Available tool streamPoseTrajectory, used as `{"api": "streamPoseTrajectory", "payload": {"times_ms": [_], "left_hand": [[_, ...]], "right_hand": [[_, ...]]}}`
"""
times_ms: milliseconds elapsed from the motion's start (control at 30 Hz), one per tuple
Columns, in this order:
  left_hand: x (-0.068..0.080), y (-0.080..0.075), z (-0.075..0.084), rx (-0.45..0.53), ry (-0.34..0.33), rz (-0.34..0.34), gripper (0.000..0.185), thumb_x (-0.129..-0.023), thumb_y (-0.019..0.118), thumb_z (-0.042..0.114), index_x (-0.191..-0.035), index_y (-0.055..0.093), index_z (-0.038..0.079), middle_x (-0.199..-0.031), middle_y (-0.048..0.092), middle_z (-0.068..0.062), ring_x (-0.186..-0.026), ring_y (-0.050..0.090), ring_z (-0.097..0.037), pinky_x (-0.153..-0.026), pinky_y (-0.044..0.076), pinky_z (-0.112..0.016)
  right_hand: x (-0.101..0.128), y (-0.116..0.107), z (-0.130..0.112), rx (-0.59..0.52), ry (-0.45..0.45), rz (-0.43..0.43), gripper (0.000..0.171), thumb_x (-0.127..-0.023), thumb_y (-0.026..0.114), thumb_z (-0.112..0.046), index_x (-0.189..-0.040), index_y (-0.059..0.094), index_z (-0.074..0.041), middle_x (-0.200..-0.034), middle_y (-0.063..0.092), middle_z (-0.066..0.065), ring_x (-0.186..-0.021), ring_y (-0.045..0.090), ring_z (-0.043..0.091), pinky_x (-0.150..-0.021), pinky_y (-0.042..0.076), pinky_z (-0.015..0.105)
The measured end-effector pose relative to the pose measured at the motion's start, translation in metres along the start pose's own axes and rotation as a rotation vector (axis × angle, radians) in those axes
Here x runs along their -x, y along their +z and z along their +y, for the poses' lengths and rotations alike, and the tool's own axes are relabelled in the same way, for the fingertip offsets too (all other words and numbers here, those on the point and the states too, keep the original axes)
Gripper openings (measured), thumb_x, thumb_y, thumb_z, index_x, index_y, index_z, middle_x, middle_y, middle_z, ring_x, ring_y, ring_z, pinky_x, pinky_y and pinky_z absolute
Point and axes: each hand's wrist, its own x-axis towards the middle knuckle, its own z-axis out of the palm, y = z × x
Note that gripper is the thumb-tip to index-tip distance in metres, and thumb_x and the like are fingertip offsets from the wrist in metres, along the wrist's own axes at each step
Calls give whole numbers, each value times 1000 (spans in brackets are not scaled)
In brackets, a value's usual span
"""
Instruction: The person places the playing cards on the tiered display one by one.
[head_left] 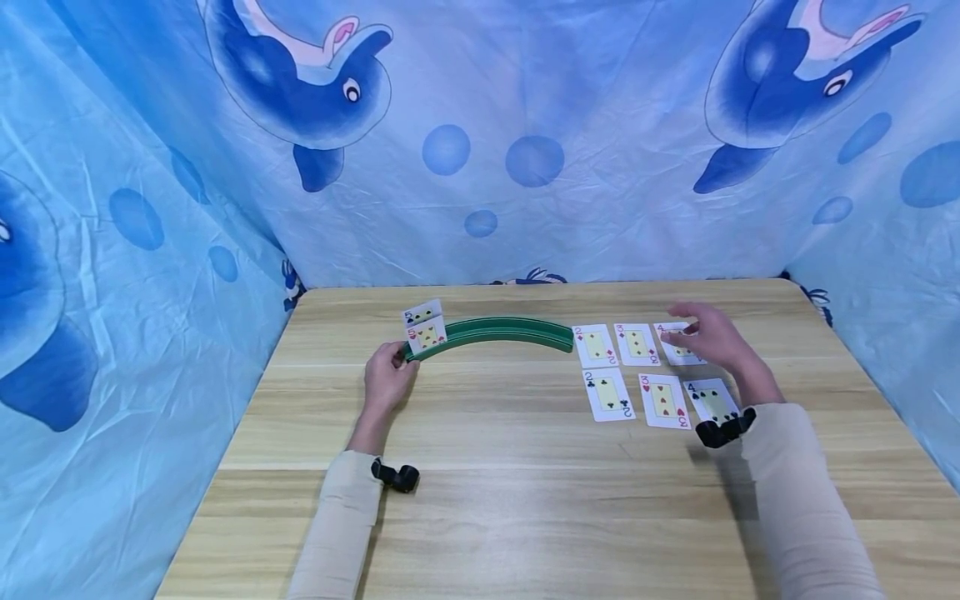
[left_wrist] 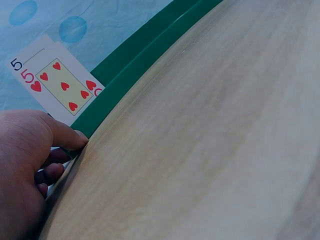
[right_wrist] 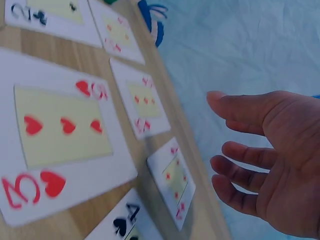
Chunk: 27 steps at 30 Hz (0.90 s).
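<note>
My left hand pinches the left end of a curved green card holder between thumb and fingers. Two cards stand in the holder beside that hand: a five of hearts in front and a black five behind it. Over at the right, my right hand hovers above the table with fingers loosely bent and nothing in them. It partly covers the four of diamonds in the head view. Below its wrist lies the four of spades, partly behind the black wrist camera.
Face up right of the holder lie the two of diamonds and three of diamonds. Nearer me are the two of clubs and three of hearts. A blue dolphin-print curtain encloses the wooden table.
</note>
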Motion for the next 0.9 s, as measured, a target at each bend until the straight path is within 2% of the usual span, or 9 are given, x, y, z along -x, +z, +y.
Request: {"api": "streamPoseTrajectory", "payload": {"times_ms": [167,300,400,500,900], "left_hand": [[0,-1,0,-5,5,6,43,-89,67,8,-130,61,-4,-111,62,-19,-94,56,-28,-82,47,-35],[1,0,0,-10,6,2,43,-89,67,8,-130,61,-5,-111,62,-19,-94,55,-27,-80,46,-34],[2,0,0,-14,2,0,43,-89,67,8,-130,61,-4,-111,62,-19,-94,55,-27,-80,46,-34],[1,0,0,-15,0,3,43,-90,67,8,-131,61,-4,-111,62,-19,-95,55,-27,-81,46,-34],[0,0,1,2,-1,2,44,-89,67,8,-131,60,-4,-113,62,-19,-96,56,-29,-83,48,-37]], "right_hand": [[-2,4,16,25,50,-40,72,-94,68,-23,-149,34,8,-151,34,37,-129,43,56,-102,42,65],[-5,9,29,55,96,-54,85,-88,74,-24,-150,28,11,-151,30,39,-136,33,58,-110,32,68],[-7,11,36,56,121,-61,92,-85,78,-25,-150,26,13,-151,26,41,-140,26,58,-113,25,68],[-7,12,41,49,134,-62,93,-83,79,-28,-149,28,12,-153,24,40,-141,22,57,-114,23,68],[-6,11,47,145,40,-90,85,-78,82,-41,-138,43,4,-150,29,36,-134,31,56,-108,28,70]]}}
